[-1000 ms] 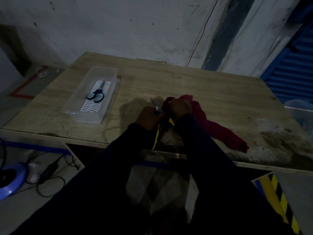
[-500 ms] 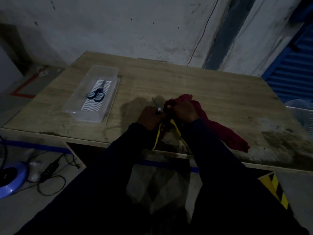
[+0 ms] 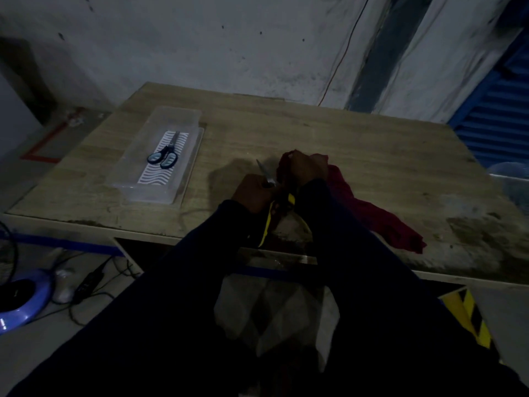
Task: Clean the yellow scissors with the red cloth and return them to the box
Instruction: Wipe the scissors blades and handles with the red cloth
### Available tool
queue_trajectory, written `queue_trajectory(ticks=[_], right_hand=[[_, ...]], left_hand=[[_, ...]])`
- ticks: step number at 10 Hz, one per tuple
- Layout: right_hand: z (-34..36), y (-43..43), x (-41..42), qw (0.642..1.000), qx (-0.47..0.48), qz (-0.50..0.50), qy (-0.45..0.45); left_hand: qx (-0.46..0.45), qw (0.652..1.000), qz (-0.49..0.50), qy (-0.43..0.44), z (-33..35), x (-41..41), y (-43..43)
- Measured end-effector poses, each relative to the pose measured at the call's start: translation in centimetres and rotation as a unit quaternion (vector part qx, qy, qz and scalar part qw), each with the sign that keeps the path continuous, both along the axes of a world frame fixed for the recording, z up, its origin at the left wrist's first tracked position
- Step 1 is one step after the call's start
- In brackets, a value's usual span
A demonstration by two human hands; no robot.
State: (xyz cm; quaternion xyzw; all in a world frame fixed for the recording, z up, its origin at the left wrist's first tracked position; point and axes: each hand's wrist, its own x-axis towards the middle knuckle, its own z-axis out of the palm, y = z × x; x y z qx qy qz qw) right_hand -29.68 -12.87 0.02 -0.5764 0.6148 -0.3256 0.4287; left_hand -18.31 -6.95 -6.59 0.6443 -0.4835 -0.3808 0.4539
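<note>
— From the head view, where do things stand?

— The wiping step is in hand, I'd say. The left hand [image 3: 253, 191] has its grip closed around the yellow scissors [image 3: 269, 196], near the front edge of the counter [image 3: 372, 156]. One blade pokes up bare beside the thumb; the yellow handles hang below the fist.

— And the other hand?

— The right hand [image 3: 307, 167] pinches a bunch of the red cloth [image 3: 357, 207] around what looks like the second blade. The rest of the cloth trails off to the right across the counter.

— The box?

— The clear box [image 3: 171, 116] sits well apart to the left, open, with a pair of blue scissors [image 3: 163, 157] already lying in it.

— So what's next?

— Probably the bare blade needs the cloth too. After that, shut the blades, release the cloth and carry the scissors left to lay them beside the blue pair.
</note>
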Motion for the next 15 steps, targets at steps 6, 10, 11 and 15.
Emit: queue_trajectory(ticks=[6, 10, 11, 15], right_hand=[[-2.3, 1.1, -2.8, 0.988, 0.000, 0.151, -0.033], [-2.4, -1.8, 0.6, 0.946, -0.113, 0.122, 0.279], [-1.4, -3.2, 0.5, 0.998, -0.017, 0.010, 0.053], [-2.0, -1.1, -4.7, 0.984, 0.093, 0.032, -0.148]], left_hand=[[-0.036, 0.998, 0.016, 0.058, 0.0, -0.3, 0.4], [-0.017, 1.000, -0.004, -0.025, -0.3, 0.0, -0.1], [-0.009, 0.999, -0.038, 0.008, 0.2, -0.4, 0.6], [-0.029, 0.999, -0.006, -0.044, 0.3, -0.3, 0.3]])
